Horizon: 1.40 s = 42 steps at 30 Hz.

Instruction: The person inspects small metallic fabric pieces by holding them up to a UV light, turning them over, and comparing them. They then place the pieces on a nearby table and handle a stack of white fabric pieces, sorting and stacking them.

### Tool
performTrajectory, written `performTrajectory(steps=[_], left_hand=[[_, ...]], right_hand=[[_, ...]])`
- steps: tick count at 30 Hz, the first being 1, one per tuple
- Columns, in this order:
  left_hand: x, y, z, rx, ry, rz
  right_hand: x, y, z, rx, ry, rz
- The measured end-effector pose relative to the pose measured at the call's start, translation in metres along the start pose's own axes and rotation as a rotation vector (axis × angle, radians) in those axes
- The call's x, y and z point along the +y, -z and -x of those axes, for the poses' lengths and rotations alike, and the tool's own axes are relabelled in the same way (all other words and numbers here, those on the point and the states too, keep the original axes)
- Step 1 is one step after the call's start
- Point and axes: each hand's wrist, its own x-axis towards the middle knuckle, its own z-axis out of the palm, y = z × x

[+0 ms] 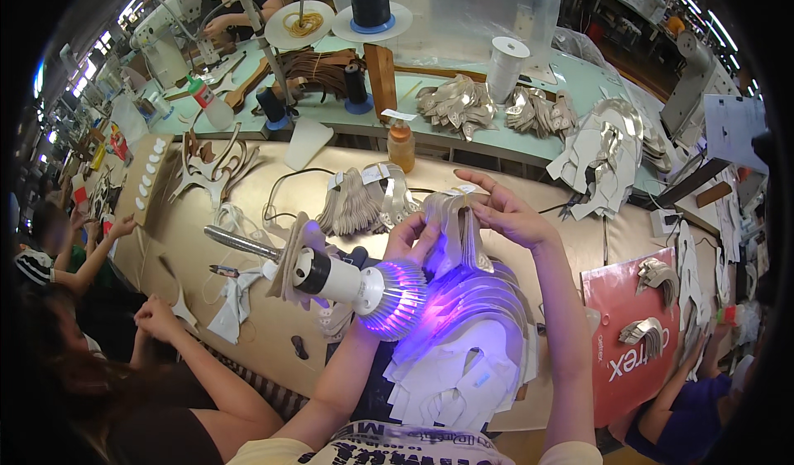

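In front of me, above the lamp, I hold up a bundle of thin beige cut pieces [457, 238] that hang fanned downward. My left hand [411, 239] pinches the bundle's left side. On its upper right, my right hand [514, 214] grips with the lower fingers and thumb while the index finger stretches up and away. A small white paper tag [460, 190] sits at the bundle's top. Just below, a lamp [389, 295] with a finned metal head casts violet light over a fanned stack of white and grey cut pieces [463, 366].
Beige bundles [351, 205] lie beyond my left hand, near an orange-brown jar [401, 144]. To the right is a red sheet [612, 333] carrying small curved bundles. Silvery piles [457, 104] and thread cones [369, 2] stand on the far bench. Other people sit at left and right.
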Motion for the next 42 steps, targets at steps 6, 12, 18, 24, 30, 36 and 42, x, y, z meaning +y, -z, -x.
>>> performTrajectory(steps=[6, 12, 18, 24, 30, 36, 42], left_hand=[[-0.006, -0.004, 0.008, -0.038, -0.001, 0.145], [-0.005, -0.016, 0.011, -0.025, 0.032, 0.176], [-0.008, -0.017, 0.009, -0.046, 0.004, 0.195], [-0.003, -0.018, 0.009, -0.067, 0.019, 0.183], [-0.001, -0.017, 0.006, -0.089, -0.016, 0.097], [-0.005, -0.005, 0.003, -0.049, -0.039, 0.010], [-0.004, 0.004, 0.003, 0.194, -0.011, -0.197]], right_hand=[[0.031, -0.005, -0.007, -0.015, 0.107, -0.332], [0.043, -0.010, -0.007, 0.124, 0.105, -0.469], [0.041, -0.011, -0.008, 0.128, 0.131, -0.471], [0.042, -0.012, -0.009, 0.150, 0.128, -0.523], [0.040, -0.014, -0.011, 0.253, 0.076, -0.546], [0.033, -0.008, -0.016, 0.215, 0.122, -0.401], [0.034, 0.012, -0.028, 0.285, 0.031, -0.242]])
